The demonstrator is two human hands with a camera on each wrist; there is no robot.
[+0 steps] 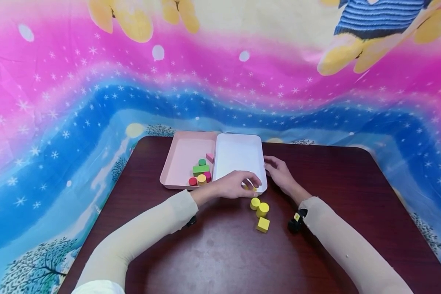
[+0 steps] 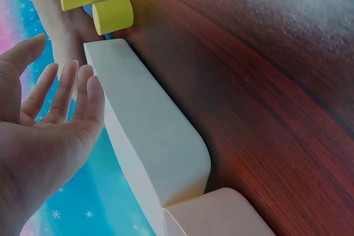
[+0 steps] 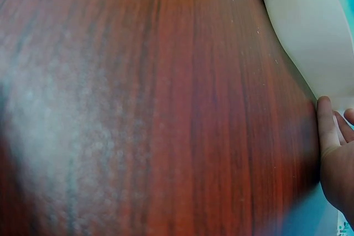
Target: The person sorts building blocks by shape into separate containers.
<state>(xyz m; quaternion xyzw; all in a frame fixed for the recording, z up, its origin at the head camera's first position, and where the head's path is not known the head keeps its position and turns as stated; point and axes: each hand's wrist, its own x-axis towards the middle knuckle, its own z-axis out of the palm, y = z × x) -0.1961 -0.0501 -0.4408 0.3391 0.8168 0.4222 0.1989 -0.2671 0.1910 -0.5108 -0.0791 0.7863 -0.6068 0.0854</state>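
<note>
My left hand (image 1: pixel 237 184) hovers over the near right corner of the white tray (image 1: pixel 239 151), thumb apart from its loosely bent fingers (image 2: pixel 83 95), holding nothing. Beneath it, a bit of yellow (image 1: pixel 255 189) shows inside the tray, mostly hidden. My right hand (image 1: pixel 279 173) rests by the tray's right side, its extended fingers (image 3: pixel 326 125) at the outer wall. In front of the tray, two yellow cylinders (image 1: pixel 262 210) stand close together on the table, with a yellow cube (image 1: pixel 263 225) nearer to me.
Adjoining the white tray on the left is a pink tray (image 1: pixel 180 153). It holds a green block (image 1: pixel 201 170), a red cylinder (image 1: pixel 192 181), a light yellow cylinder (image 1: pixel 201 179) and several other pieces. A printed cloth (image 1: pixel 206 98) hangs behind the dark wooden table (image 1: pixel 206 253).
</note>
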